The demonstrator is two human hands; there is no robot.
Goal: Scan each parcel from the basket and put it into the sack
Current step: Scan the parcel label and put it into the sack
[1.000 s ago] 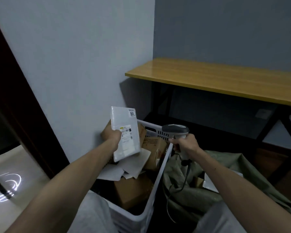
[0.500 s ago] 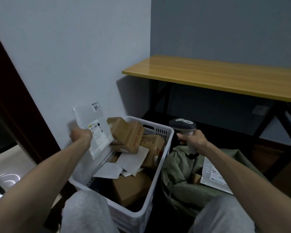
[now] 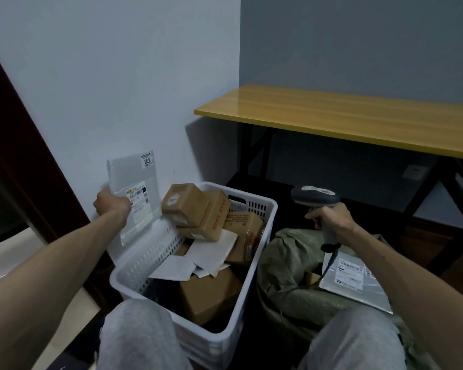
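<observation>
White flat parcel (image 3: 134, 180) is mid-left of the frame, held up against the pale wall (image 3: 118, 76), just left of the basket's far left corner and above its rim. It stands nearly upright, label side toward us, with a small sticker at its top right corner. Left hand (image 3: 110, 205) grips its left edge, thumb on the label face; we cannot see the fingers behind it.

Right hand (image 3: 332, 222), right of centre, is wrapped around the grip of a grey scanner (image 3: 314, 197). Scanner head points left toward the basket and is well apart from the white parcel. Its cable (image 3: 329, 260) drops from the grip into the sack.

White slotted basket (image 3: 211, 348) sits bottom centre between our knees (image 3: 139, 335). Inside we see brown boxes (image 3: 185, 204) stacked at the far end, tilted, a few flat white envelopes (image 3: 211, 249) lying across the middle, and another brown box (image 3: 209, 295) lower down near us.

Green sack (image 3: 286, 260) is crumpled on the floor just right of the basket, touching its side. A silver-grey parcel (image 3: 356, 281) with a printed label lies at the sack's mouth, partly behind our right forearm; we cannot tell how far it is in.

Yellow wooden table (image 3: 345, 116) on black legs runs across the upper right. A wall socket (image 3: 413, 172) shows under it. Dark door frame (image 3: 24, 156) fills the left edge.
</observation>
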